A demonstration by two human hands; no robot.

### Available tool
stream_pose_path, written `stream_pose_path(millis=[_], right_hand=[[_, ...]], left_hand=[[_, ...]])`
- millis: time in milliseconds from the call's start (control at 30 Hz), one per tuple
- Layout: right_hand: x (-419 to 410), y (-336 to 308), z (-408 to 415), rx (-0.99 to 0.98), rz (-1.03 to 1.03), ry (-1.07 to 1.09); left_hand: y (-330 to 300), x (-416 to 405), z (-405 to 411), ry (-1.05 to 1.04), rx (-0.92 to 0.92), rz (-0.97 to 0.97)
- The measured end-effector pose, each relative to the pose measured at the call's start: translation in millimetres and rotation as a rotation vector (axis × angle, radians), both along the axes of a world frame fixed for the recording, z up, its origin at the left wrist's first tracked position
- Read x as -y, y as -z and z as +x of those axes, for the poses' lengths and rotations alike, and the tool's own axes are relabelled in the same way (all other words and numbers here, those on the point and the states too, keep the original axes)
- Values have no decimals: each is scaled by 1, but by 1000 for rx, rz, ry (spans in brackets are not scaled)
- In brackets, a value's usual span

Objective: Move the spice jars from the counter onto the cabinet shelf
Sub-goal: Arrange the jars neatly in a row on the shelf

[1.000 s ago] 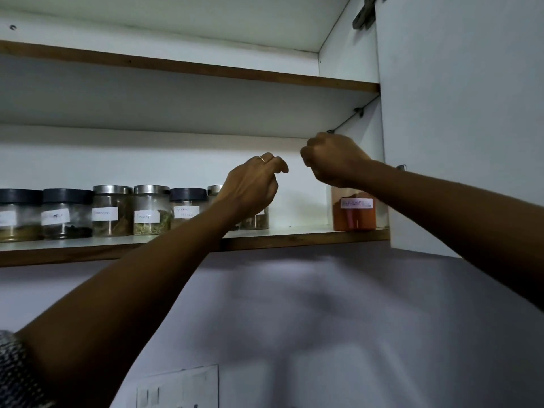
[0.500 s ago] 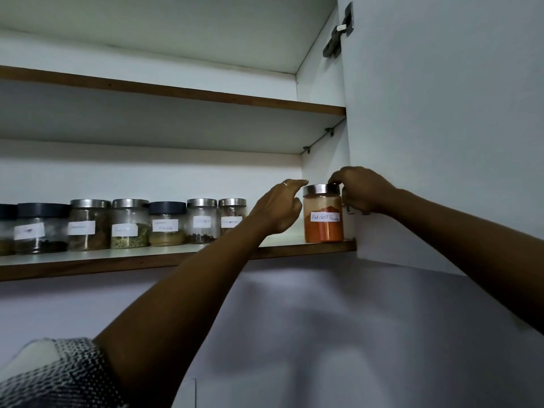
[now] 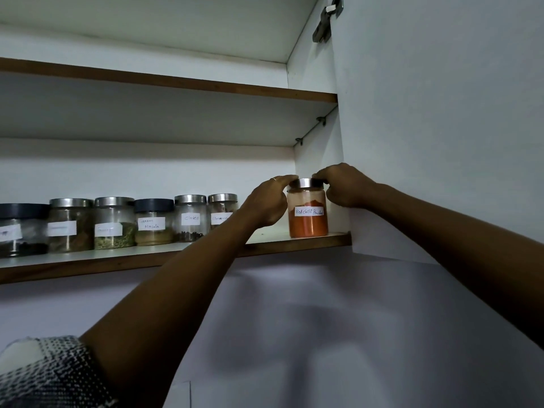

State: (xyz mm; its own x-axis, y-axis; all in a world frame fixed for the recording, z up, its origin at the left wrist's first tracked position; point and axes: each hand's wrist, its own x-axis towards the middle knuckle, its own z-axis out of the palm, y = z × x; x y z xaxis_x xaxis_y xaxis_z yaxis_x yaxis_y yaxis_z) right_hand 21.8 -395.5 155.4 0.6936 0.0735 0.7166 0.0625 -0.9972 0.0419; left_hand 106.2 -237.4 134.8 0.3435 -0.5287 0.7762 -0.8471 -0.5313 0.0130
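A glass jar of red chilli powder (image 3: pixel 308 222) with a steel lid stands upright at the right end of the lower cabinet shelf (image 3: pixel 147 256). My left hand (image 3: pixel 266 203) holds its left side, fingertips on the lid's rim. My right hand (image 3: pixel 344 187) grips the lid and the right side. Left of it stands a row of several labelled spice jars, among them cloves (image 3: pixel 190 218) and garam masala (image 3: pixel 153 222). The jar nearest my left wrist (image 3: pixel 221 209) is partly hidden.
The open cabinet door (image 3: pixel 441 119) stands close on the right, its hinge (image 3: pixel 326 22) at the top. An upper shelf (image 3: pixel 176 81) runs above. A gap on the lower shelf separates the row from the chilli jar. Grey wall lies below.
My right hand came down from above the chilli jar to its lid. My left hand moved right from the jar row and closed on the jar's left side.
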Motion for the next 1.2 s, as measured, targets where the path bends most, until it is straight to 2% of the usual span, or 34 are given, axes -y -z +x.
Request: stream_pose_path(millis=[767,933,1200], right_hand=[[-22,-3,125,-55,-30,-49],[-25,-6,149,-108,-44,-27],[-32,-13,173,-199,-95,23]], left_hand=[[-12,-17,100,-251,-130,108],[-11,-16,118,-435,-36,192],[-19,-16,129,-627,-24,342]])
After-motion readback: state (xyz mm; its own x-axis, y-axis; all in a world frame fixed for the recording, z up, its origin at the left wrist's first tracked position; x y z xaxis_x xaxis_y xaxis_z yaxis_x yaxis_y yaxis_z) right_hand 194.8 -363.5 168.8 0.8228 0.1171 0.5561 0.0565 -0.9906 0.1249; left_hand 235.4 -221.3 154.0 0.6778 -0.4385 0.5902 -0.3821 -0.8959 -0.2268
